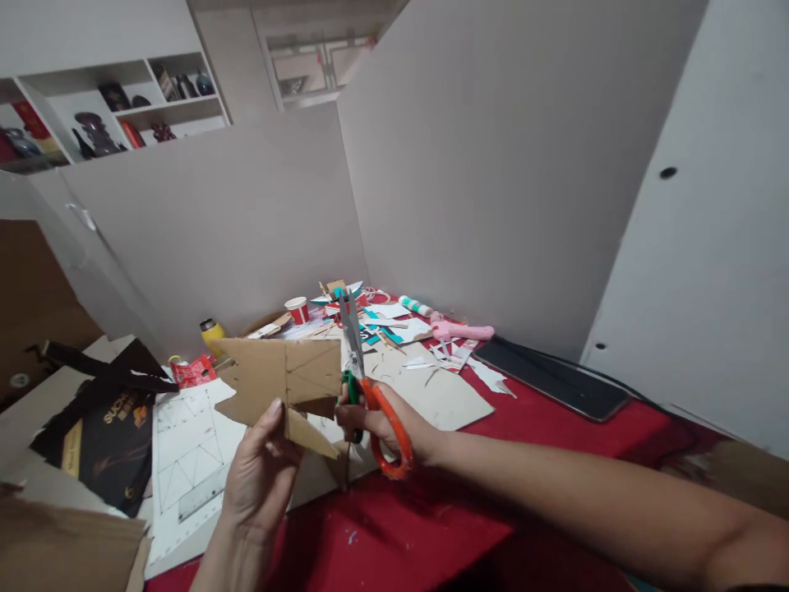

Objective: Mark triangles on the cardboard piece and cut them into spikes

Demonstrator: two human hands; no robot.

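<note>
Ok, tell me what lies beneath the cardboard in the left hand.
Beneath the cardboard, held by the left hand, a white sheet with drawn lines lies on the red table. Whatever sits directly behind it is covered.

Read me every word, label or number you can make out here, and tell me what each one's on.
"SUC", gold letters on the black bag; the letters after are blurred.
Print on the red packet: too small to read.
White marks on the red paper cup: unreadable.
The cardboard piece in the left hand: drawn lines only, no words.
</note>
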